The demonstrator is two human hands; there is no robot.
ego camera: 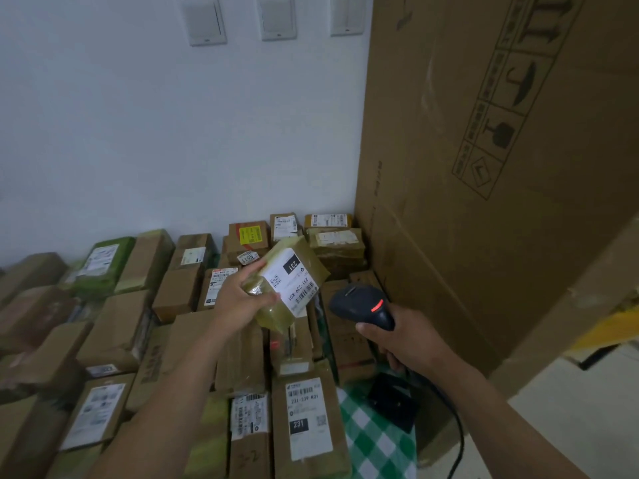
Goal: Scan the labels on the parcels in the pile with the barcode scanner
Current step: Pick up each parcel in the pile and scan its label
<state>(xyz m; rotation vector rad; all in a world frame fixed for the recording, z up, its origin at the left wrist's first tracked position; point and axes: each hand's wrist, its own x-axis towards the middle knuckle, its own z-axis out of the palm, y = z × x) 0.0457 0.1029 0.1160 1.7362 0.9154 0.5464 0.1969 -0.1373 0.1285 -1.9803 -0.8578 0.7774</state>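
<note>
Left hand [238, 299] gripping a taped parcel [292, 281] raised above the pile [138, 340], label [290, 278] facing up, right hand [404, 344] clasping the barcode scanner [363, 305] just beside it

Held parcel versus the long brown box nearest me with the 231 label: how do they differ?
The held parcel is up in the air, tilted, in the left hand; the long brown box lies flat, untouched. The held parcel is wrapped in glossy yellowish tape; the long brown box shows bare cardboard. Both carry white labels marked 231.

Glossy taped cardboard parcel [292, 283]; matt plastic scanner [363, 305].
</note>
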